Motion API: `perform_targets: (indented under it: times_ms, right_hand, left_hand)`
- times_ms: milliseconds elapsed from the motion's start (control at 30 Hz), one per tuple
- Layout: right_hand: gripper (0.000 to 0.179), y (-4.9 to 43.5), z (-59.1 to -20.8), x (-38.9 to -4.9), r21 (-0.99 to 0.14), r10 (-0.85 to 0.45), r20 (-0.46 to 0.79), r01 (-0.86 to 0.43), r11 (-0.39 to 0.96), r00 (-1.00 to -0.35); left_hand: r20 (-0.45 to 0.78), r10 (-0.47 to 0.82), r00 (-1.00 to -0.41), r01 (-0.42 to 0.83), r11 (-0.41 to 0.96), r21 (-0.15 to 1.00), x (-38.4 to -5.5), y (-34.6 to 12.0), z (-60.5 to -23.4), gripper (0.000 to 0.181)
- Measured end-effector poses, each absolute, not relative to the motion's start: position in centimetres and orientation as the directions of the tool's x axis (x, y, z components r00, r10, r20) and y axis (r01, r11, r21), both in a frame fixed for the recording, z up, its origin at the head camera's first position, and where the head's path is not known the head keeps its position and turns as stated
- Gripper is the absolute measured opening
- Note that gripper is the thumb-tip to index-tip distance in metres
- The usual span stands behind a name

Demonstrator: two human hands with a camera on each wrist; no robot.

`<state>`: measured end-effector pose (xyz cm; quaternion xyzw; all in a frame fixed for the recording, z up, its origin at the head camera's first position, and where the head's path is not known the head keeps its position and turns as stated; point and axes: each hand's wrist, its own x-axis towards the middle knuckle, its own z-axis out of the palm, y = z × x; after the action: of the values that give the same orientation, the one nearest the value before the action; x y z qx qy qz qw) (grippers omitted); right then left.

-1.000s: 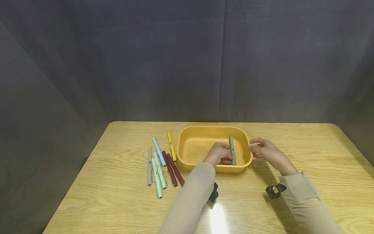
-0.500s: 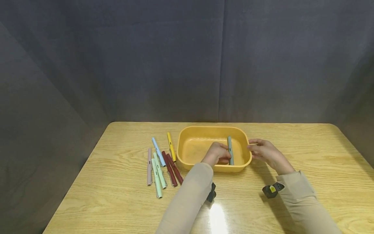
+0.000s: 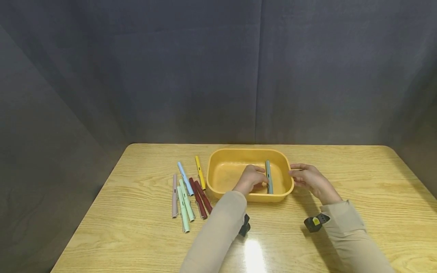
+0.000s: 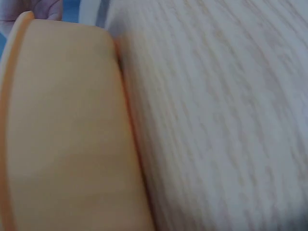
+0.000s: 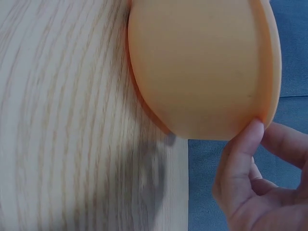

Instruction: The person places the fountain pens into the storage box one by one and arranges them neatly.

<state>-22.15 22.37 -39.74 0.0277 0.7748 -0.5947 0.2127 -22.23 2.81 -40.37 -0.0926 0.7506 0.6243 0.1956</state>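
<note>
My left hand (image 3: 252, 179) reaches over the near rim into a yellow plastic bin (image 3: 223, 172). Its curled fingers pinch the near end of a grey-green pen (image 3: 269, 172) that lies front to back in the bin's right part. My right hand (image 3: 312, 182) is at the bin's right end, gripping the rim. In the right wrist view the fingers of my right hand (image 5: 264, 187) meet the rim from both sides. The left wrist view is mostly filled by the bin's outer wall (image 4: 72, 125); the left hand's fingers are out of that view.
Left of the bin several capped pens lie loosely side by side: a yellow pen (image 3: 200, 172), a light blue pen (image 3: 185, 178), dark red pens (image 3: 198, 199), mint green pens (image 3: 184, 204) and a pinkish pen (image 3: 175, 195). A dark curtain (image 3: 191, 76) hangs behind the wooden table (image 3: 136, 227).
The pen in the bin has shifted slightly left together with my left hand. My right hand has stayed at the bin's right rim.
</note>
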Motion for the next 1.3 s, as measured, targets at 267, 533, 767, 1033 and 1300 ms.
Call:
perform_targets:
  times_ms: [267,533,767,1033,1300]
  right_hand:
    - [0.058,22.4,-39.8,-22.1,-0.917,-0.222,-0.351,0.285,0.28,-0.91]
    - [0.056,22.5,-39.7,-22.0,-0.915,-0.204,-0.354,0.293,0.277,-0.913]
    - [0.057,22.5,-39.5,-21.9,-0.919,-0.207,-0.344,0.283,0.276,-0.916]
    - [0.056,23.0,-39.6,-21.9,-0.916,-0.197,-0.349,0.289,0.278,-0.916]
    - [0.053,23.1,-39.4,-21.8,-0.914,-0.21,-0.357,0.294,0.28,-0.91]
  left_hand:
    - [-0.386,0.197,-0.901,-0.365,0.136,0.921,-22.3,2.1,-39.1,0.044]
    - [-0.368,0.244,-0.897,-0.363,0.069,0.929,-22.5,1.0,-37.4,0.047]
    - [-0.337,0.267,-0.903,-0.346,0.016,0.938,-22.8,-0.6,-36.4,0.048]
    - [-0.284,0.261,-0.923,-0.294,-0.001,0.956,-22.8,-2.9,-35.5,0.049]
    - [-0.241,0.235,-0.942,-0.238,0.041,0.97,-22.7,-6.3,-35.4,0.048]
